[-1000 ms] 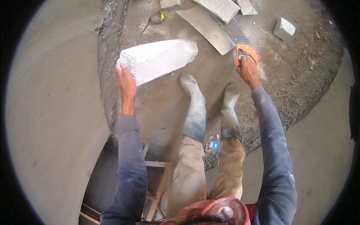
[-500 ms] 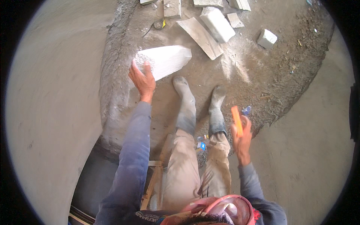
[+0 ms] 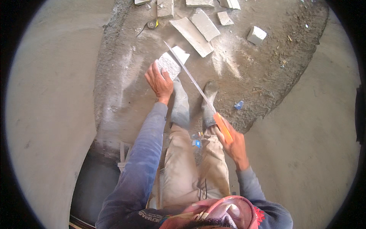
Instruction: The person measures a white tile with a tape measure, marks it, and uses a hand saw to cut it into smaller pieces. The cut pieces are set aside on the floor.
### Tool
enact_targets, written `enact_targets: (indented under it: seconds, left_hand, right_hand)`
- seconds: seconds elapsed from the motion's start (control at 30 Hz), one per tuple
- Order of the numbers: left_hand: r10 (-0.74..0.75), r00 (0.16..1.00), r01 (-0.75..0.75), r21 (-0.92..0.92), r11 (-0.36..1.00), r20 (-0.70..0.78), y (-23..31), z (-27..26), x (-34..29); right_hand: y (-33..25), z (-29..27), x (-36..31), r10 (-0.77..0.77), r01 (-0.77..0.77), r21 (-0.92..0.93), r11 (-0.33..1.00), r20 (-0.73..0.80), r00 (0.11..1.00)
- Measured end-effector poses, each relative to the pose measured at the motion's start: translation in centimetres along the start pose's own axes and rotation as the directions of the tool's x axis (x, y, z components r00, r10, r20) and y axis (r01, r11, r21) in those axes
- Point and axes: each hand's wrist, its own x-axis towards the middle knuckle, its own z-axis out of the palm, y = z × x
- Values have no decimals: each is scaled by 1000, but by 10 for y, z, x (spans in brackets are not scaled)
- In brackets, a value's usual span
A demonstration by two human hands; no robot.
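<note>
My left hand [image 3: 159,82] grips the near left end of a white, rough-faced piece of lightweight block [image 3: 167,64]. In my right hand [image 3: 237,147] is the orange handle of a hand saw [image 3: 198,87], the fingers wrapped round it. Its long thin blade, seen nearly edge-on, slants up and left, and the far part passes across the block beyond my left fingers. Whether the blade's edge touches the block I cannot tell. The block is held just beyond the toe of my left boot [image 3: 180,105].
Several block offcuts [image 3: 206,24] lie on the dusty floor ahead, with a small cube-like piece [image 3: 256,35] to their right. A tape measure [image 3: 152,24] sits at far left. Blue crumpled scrap [image 3: 238,105] lies right of my boots. A dark opening [image 3: 95,187] is at lower left.
The saw has swung leftward, its blade now reaching over the block. My left hand has moved right with the block, which is turned and shows less of its length.
</note>
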Motion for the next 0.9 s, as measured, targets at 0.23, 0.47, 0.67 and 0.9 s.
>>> enact_targets:
  seconds: [0.23,0.47,0.67,0.9]
  left_hand:
    - [20,1000,-20,19,1000,-21,6,4,2]
    - [54,997,-54,13,998,-59,-3,-4,4]
    - [21,1000,-21,33,999,-14,14,4,0]
    - [5,998,-2,63,998,-61,1,-1,-2]
  right_hand:
    - [46,49,125,12,-12,14,1000,40,999]
    - [13,-7,23,-47,43,77,996,57,997]
    - [43,55,165,83,-81,-24,996,93,992]
    - [18,8,46,13,-14,44,999,23,1000]
